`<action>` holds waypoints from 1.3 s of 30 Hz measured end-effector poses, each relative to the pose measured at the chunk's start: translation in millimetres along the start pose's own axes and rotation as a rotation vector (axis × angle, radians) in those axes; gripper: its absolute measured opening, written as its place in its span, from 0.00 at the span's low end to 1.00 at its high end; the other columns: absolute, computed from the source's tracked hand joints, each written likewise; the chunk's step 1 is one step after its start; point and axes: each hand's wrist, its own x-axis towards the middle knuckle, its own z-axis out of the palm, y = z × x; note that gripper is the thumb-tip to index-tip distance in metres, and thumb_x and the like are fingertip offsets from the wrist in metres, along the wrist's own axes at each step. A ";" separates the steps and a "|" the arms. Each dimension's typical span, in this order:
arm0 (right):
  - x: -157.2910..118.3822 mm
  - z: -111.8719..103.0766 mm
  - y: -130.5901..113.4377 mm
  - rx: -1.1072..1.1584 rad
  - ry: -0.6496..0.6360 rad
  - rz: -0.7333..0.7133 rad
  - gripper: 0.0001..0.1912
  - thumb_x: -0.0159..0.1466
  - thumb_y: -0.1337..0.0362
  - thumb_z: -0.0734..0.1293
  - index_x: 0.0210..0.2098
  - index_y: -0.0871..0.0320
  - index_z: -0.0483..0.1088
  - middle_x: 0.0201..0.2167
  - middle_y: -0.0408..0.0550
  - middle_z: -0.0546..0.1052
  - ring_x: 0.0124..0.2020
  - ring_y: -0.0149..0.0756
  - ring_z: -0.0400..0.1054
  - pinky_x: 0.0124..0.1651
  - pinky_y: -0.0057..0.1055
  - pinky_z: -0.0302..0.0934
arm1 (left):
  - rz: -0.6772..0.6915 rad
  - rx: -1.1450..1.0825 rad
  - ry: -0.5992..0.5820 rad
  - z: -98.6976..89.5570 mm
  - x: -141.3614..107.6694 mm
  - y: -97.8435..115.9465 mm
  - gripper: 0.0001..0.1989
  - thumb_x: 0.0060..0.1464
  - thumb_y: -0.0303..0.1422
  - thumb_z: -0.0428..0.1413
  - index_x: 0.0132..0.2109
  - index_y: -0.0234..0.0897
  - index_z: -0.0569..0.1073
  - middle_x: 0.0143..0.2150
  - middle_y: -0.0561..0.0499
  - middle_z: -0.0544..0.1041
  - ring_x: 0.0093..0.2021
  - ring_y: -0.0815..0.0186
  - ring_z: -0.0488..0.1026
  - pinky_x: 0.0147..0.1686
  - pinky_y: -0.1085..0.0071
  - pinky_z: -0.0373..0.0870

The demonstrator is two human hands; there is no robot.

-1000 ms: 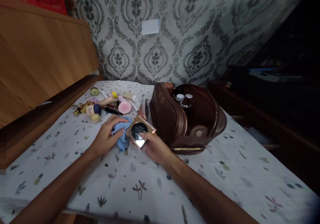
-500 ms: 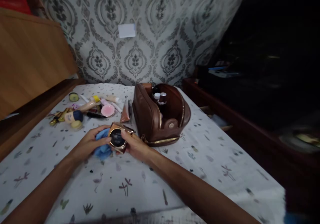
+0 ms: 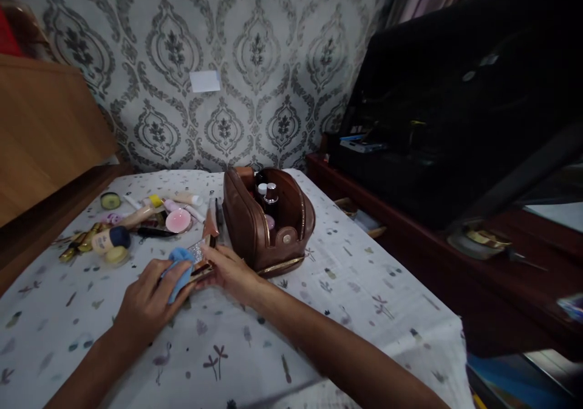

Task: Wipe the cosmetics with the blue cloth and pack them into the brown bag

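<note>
My left hand (image 3: 152, 290) pinches a blue cloth (image 3: 179, 270) and presses it to the left side of a gold-edged compact (image 3: 199, 258). From the right, my right hand (image 3: 231, 273) grips the same compact, whose glittery silvery face shows. Right beside that hand stands an open brown bag (image 3: 250, 226) with bottles (image 3: 270, 195) inside. Behind my hands lie a pink round case (image 3: 178, 220), a tube (image 3: 211, 222), a black pen-like item (image 3: 155, 233) and a jar with a dark blue cap (image 3: 119, 237).
A white patterned cloth covers the table (image 3: 218, 336). At the left is a wooden cabinet (image 3: 50, 117). Patterned wallpaper with a white plate (image 3: 205, 81) rises behind. On the right, a dark red ledge (image 3: 410, 269) carries a large black object (image 3: 423, 105).
The compact has been turned, so its dark round face no longer shows and a glittery one does. The blue cloth now lies between my left fingers and the compact. The view has shifted right.
</note>
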 end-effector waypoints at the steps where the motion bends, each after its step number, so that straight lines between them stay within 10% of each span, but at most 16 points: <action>1: -0.7 0.3 -1.8 -0.038 0.041 -0.013 0.28 0.48 0.40 0.76 0.30 0.57 0.67 0.25 0.40 0.72 0.27 0.32 0.69 0.32 0.31 0.67 | 0.024 -0.013 -0.006 0.1 -0.7 -1.1 0.19 0.59 0.32 0.59 0.57 0.40 0.70 0.40 0.46 0.74 0.38 0.59 0.74 0.38 0.67 0.72; 13: -13.5 6.5 -26.1 -0.798 0.036 -0.195 0.13 0.61 0.57 0.67 0.29 0.55 0.59 0.24 0.37 0.62 0.25 0.28 0.60 0.27 0.26 0.52 | -0.139 -0.184 -0.158 1.6 -14.4 -40.5 0.18 0.67 0.35 0.46 0.60 0.42 0.69 0.47 0.44 0.74 0.46 0.58 0.73 0.48 0.64 0.71; 20: -27.9 3.8 -45.3 -1.049 0.019 -0.173 0.07 0.62 0.66 0.64 0.32 0.55 0.59 0.22 0.35 0.61 0.24 0.28 0.55 0.29 0.27 0.48 | -0.171 -0.117 -0.575 9.1 -25.0 -73.7 0.20 0.59 0.47 0.52 0.53 0.45 0.78 0.46 0.44 0.78 0.43 0.55 0.76 0.40 0.64 0.73; 25: -42.5 6.3 -68.8 -1.113 -0.056 -0.236 0.05 0.64 0.67 0.62 0.36 0.55 0.58 0.25 0.36 0.61 0.27 0.28 0.55 0.31 0.26 0.50 | -0.210 -0.139 -0.761 -14.2 26.6 -81.4 0.18 0.60 0.48 0.51 0.51 0.53 0.79 0.51 0.51 0.81 0.49 0.51 0.77 0.45 0.60 0.73; 30: -50.3 5.9 -87.0 -1.118 -0.068 -0.283 0.06 0.65 0.70 0.61 0.36 0.55 0.58 0.26 0.36 0.62 0.27 0.28 0.56 0.32 0.26 0.50 | -0.360 -0.181 -0.497 -24.4 107.0 -51.4 0.23 0.63 0.49 0.43 0.50 0.48 0.78 0.53 0.52 0.79 0.53 0.48 0.75 0.46 0.61 0.74; 39: -63.0 4.1 -97.3 -1.142 -0.053 -0.315 0.05 0.66 0.68 0.61 0.36 0.55 0.58 0.26 0.36 0.62 0.26 0.28 0.56 0.32 0.26 0.51 | -0.148 -1.024 -0.530 37.4 161.0 -31.4 0.21 0.66 0.45 0.47 0.56 0.41 0.76 0.63 0.48 0.73 0.68 0.55 0.61 0.66 0.61 0.58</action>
